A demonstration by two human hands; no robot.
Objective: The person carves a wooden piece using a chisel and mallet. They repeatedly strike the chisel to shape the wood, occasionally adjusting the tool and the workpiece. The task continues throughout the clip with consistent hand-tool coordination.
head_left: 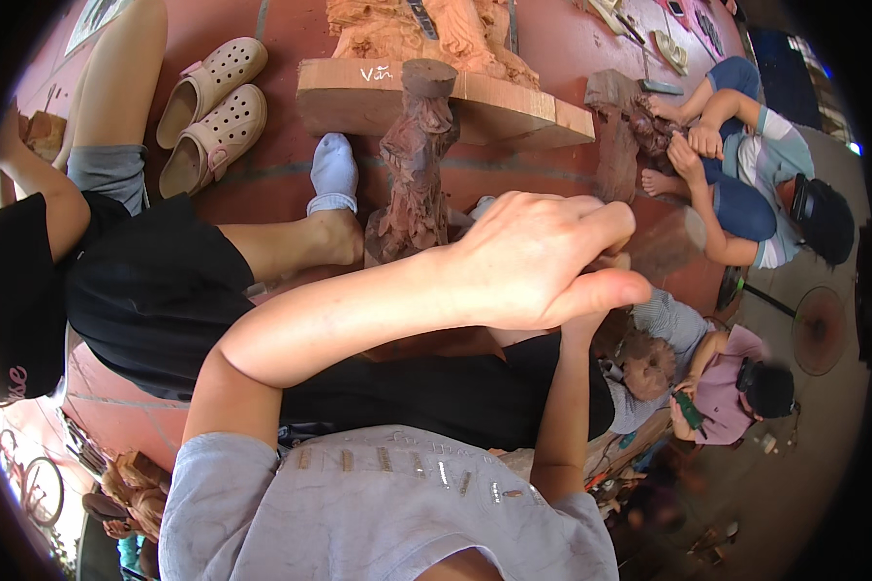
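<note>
My left arm crosses in front of me, and my left hand [543, 257] is closed, thumb against curled fingers. Past its fingertips is a blurred, brownish, see-through patch [673, 242]; I cannot make out what it is. My right hand [586, 324] is mostly hidden behind the left one; only the part near the wrist shows, so its fingers cannot be seen. Just left of my left hand, a dark brown carved wooden figure [412, 165] with a round flat top stands upright between my legs. Neither hand visibly touches it.
A larger orange-brown wood carving [455, 44] sits on a thick wooden base [358, 92] ahead. Beige clogs [213, 136] lie left on the red tiles. People sit close by at left and right, one with a dark carving [615, 126]. A fan [817, 329] stands far right.
</note>
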